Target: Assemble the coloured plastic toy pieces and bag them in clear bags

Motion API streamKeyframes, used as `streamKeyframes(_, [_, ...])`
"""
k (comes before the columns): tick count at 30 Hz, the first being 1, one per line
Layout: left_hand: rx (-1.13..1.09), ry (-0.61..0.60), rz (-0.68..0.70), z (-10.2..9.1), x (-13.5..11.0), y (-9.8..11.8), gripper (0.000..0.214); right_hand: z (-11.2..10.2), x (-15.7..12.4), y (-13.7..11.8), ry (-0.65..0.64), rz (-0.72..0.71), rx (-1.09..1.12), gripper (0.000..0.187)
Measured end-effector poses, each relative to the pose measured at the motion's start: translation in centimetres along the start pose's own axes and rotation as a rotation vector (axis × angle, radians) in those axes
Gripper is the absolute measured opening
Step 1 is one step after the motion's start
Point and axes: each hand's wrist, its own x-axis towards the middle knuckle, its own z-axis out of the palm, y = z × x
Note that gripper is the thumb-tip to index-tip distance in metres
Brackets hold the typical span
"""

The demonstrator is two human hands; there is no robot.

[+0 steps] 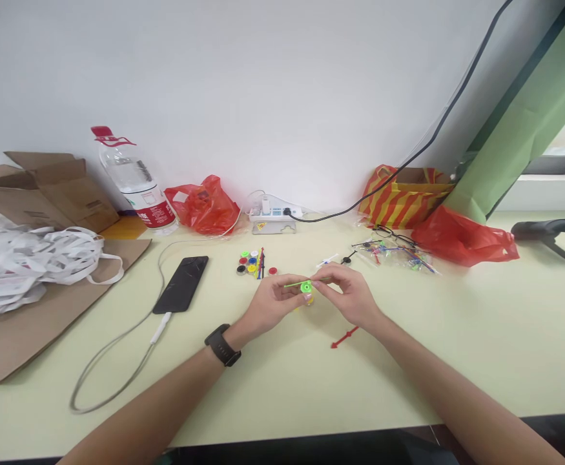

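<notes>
My left hand point(270, 305) and my right hand point(347, 294) meet over the middle of the pale yellow table point(456, 349). Between their fingertips is a thin green stick with a small green wheel point(305, 287) on it; the left fingers pinch the stick's left part, the right fingers its right end. A small yellow piece point(308, 300) shows just under the wheel. A red arrow-shaped stick point(344, 338) lies on the table below my right hand. A black watch point(223, 345) is on my left wrist.
A cluster of small coloured wheels and sticks point(253, 263) lies behind my hands. A phone point(181, 283) on a cable lies left. More sticks in a clear bag point(398, 254), glasses, red bags, a power strip point(273, 215), a water bottle point(134, 181), cardboard and white straps point(25, 255) ring the table.
</notes>
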Motion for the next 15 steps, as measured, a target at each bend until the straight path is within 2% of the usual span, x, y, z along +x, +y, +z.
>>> streamKeyframes(4, [-0.026,0.003,-0.043,0.03,-0.05,0.18,0.038,-0.1,-0.13,0.23,-0.028,-0.083,-0.067,0.009])
streamKeyframes(9, [-0.009,0.008,-0.084,-0.05,-0.08,0.4,0.04,-0.07,-0.18,0.11,-0.021,-0.103,-0.072,0.011])
streamKeyframes(15, [-0.013,0.007,-0.073,-0.01,-0.08,0.42,0.033,0.35,-0.42,-0.12,-0.023,-0.177,-0.119,0.012])
